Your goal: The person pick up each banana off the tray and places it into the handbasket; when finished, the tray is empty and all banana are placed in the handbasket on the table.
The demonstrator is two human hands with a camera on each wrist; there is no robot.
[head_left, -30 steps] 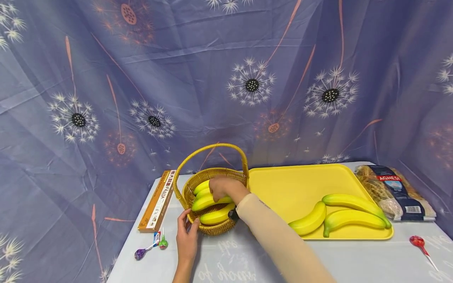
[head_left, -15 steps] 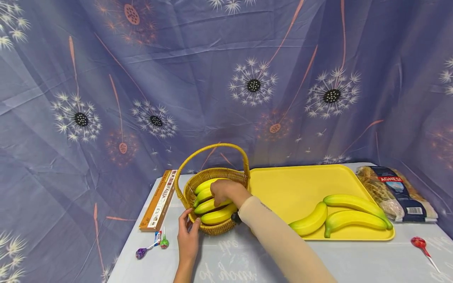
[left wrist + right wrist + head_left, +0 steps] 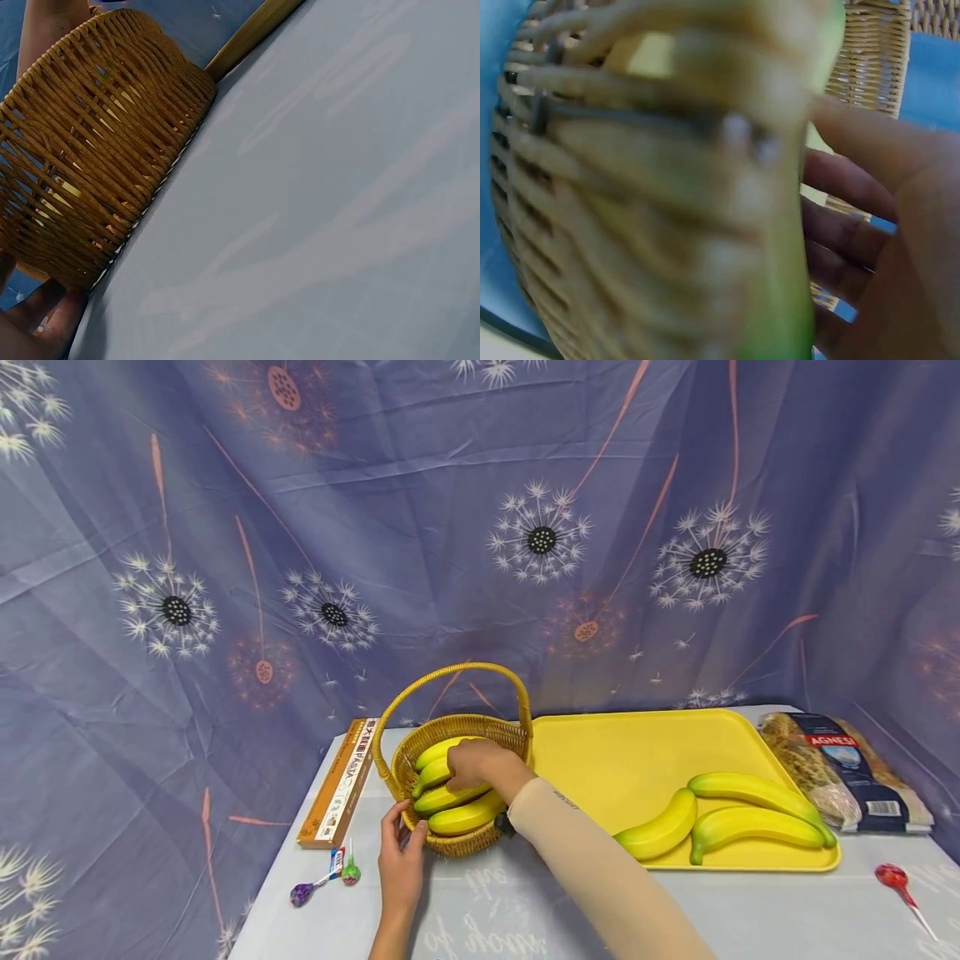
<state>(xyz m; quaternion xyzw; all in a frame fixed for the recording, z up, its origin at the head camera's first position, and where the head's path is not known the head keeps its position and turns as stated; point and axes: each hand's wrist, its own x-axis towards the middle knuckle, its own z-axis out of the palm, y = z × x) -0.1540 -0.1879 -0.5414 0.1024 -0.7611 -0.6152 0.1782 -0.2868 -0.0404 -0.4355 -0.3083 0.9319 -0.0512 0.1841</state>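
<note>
In the head view, a wicker basket (image 3: 459, 845) with a tall looped handle holds several yellow bananas with green tips. My right hand (image 3: 480, 766) reaches into it from the right and grips a banana (image 3: 448, 798) among the others. Up close in the right wrist view, the fingers (image 3: 847, 176) bend behind a green-ended banana (image 3: 784, 262), and the blurred basket wall covers part of it. My left hand (image 3: 401, 860) holds the basket at its near left side, thumb and forefinger at the rim. The left wrist view shows its fingertips (image 3: 64, 311) low against the woven wall.
Right of the basket lies a yellow tray (image 3: 600, 752) bearing three bananas (image 3: 757, 827). Beyond it is a pasta bag (image 3: 843, 772). A pasta box (image 3: 341, 785) lies left of the basket, near two lollipops (image 3: 302, 893). A red lollipop (image 3: 892, 877) sits far right.
My right hand has shifted slightly within the basket, and the bananas there now lie more evenly side by side. My left hand keeps its place on the basket. The view has drifted slightly.
</note>
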